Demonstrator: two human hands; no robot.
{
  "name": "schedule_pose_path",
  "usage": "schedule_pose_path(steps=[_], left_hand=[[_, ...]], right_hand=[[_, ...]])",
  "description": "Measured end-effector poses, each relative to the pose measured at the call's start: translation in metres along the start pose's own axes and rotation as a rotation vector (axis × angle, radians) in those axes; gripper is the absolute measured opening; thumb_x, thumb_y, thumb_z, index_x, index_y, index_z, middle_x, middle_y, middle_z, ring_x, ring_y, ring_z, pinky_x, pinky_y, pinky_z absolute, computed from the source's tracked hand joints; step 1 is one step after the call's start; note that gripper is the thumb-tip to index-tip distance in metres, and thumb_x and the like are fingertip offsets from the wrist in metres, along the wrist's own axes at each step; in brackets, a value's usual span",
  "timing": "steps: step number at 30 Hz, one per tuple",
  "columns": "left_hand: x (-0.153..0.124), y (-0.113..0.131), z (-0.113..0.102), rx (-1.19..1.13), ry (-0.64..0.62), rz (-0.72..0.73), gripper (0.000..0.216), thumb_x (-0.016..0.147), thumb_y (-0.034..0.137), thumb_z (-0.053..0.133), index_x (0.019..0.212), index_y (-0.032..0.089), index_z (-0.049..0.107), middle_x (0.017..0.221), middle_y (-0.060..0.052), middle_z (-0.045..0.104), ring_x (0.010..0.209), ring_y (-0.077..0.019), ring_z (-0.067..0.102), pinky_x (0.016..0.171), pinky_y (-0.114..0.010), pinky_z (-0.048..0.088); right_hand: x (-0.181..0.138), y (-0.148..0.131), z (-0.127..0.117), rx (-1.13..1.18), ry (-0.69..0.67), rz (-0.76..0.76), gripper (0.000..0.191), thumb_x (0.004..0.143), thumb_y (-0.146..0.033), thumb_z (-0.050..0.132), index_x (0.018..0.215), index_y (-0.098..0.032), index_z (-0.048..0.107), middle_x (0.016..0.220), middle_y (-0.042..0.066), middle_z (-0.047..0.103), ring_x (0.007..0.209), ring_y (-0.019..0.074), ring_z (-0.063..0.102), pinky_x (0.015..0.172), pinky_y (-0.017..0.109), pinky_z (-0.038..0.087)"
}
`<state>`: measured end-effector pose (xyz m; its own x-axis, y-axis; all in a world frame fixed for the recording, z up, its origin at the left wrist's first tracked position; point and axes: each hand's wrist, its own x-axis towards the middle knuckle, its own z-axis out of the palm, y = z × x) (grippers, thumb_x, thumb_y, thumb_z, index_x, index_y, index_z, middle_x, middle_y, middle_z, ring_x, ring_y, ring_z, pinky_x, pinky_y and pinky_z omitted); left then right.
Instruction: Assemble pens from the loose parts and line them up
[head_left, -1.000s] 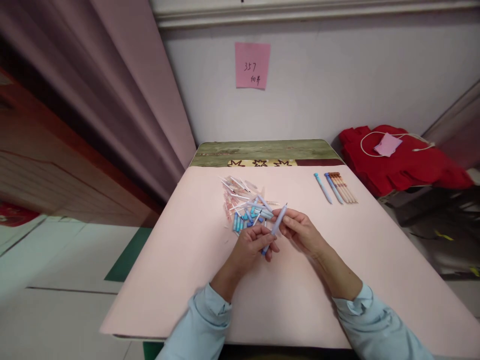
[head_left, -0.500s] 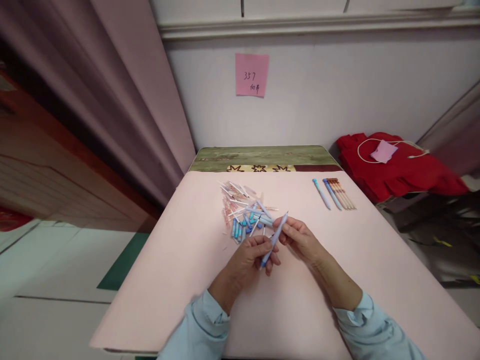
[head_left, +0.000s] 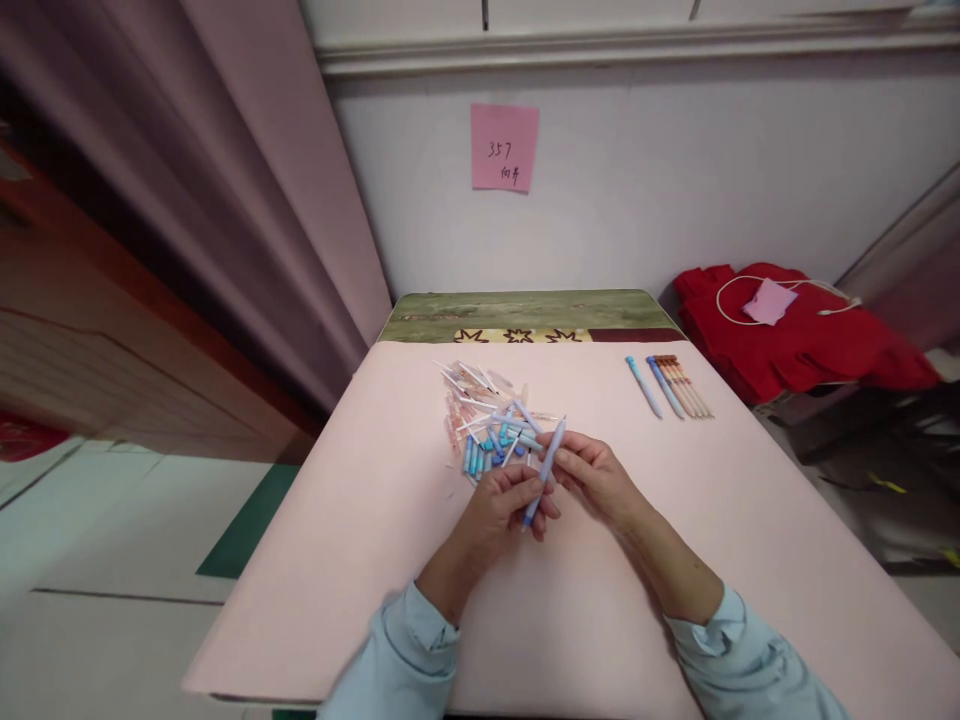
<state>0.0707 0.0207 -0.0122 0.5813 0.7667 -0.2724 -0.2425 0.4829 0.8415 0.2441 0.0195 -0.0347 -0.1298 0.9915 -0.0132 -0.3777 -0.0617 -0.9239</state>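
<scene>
Since the earlier frame, the lilac pen point(head_left: 545, 470) has swung a little to the left at its far end and stands slightly steeper, and the right hand point(head_left: 596, 472) has shifted left with it. The left hand point(head_left: 504, 502) has its grip clamped on the pen's near, blue end; the right grip pinches the far half between thumb and fingers. The pen is over the middle of the tabletop point(head_left: 570, 620), just beside the near right side of a loose pile. Blue tubes point(head_left: 474, 457) lie at the pile's near side, pink parts point(head_left: 453, 412) at its far left, with thin white sticks point(head_left: 477, 403) among them. On the far right, a blue-topped pen point(head_left: 665, 388) lies against several brown-topped pens point(head_left: 684, 388), and a turquoise-topped pen point(head_left: 644, 388) lies just left of them.
</scene>
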Motion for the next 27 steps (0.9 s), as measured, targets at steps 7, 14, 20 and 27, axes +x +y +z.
schedule_pose_path(steps=[7,14,20,27], left_hand=[[0.002,-0.002,-0.001,-0.142,0.092,0.008,0.052,0.08,0.063,0.062,0.093,0.013,0.068,0.074,-0.01,0.073,0.049,-0.0143,0.06,0.048,-0.028,0.049],[0.005,-0.006,-0.005,0.075,0.212,0.163,0.036,0.073,0.043,0.078,0.089,0.014,0.067,0.069,-0.004,0.069,0.048,-0.0088,0.053,0.05,-0.022,0.043],[0.006,-0.011,-0.01,0.296,0.16,0.234,0.032,0.082,0.045,0.07,0.09,0.014,0.069,0.068,-0.002,0.067,0.049,-0.0071,0.05,0.05,-0.021,0.039],[0.006,-0.011,-0.009,0.311,0.109,0.225,0.034,0.086,0.047,0.064,0.094,0.014,0.07,0.067,-0.001,0.064,0.046,-0.0065,0.048,0.047,-0.02,0.037]], right_hand=[[0.003,-0.006,0.002,0.074,0.112,-0.043,0.029,0.077,-0.045,0.078,0.089,-0.02,0.069,0.058,-0.004,0.053,0.049,0.0087,0.038,0.049,0.023,0.031],[0.003,-0.002,0.003,-0.006,0.13,-0.071,0.028,0.079,-0.043,0.077,0.092,-0.019,0.069,0.06,-0.002,0.057,0.051,0.0096,0.043,0.051,0.024,0.034],[0.002,-0.002,0.003,-0.018,0.103,-0.084,0.026,0.08,-0.04,0.076,0.097,-0.021,0.072,0.079,0.002,0.067,0.056,0.0091,0.048,0.053,0.024,0.039],[0.001,-0.006,0.006,-0.056,0.069,-0.066,0.031,0.079,-0.042,0.076,0.103,-0.021,0.075,0.072,0.001,0.066,0.058,0.011,0.05,0.056,0.025,0.041]])
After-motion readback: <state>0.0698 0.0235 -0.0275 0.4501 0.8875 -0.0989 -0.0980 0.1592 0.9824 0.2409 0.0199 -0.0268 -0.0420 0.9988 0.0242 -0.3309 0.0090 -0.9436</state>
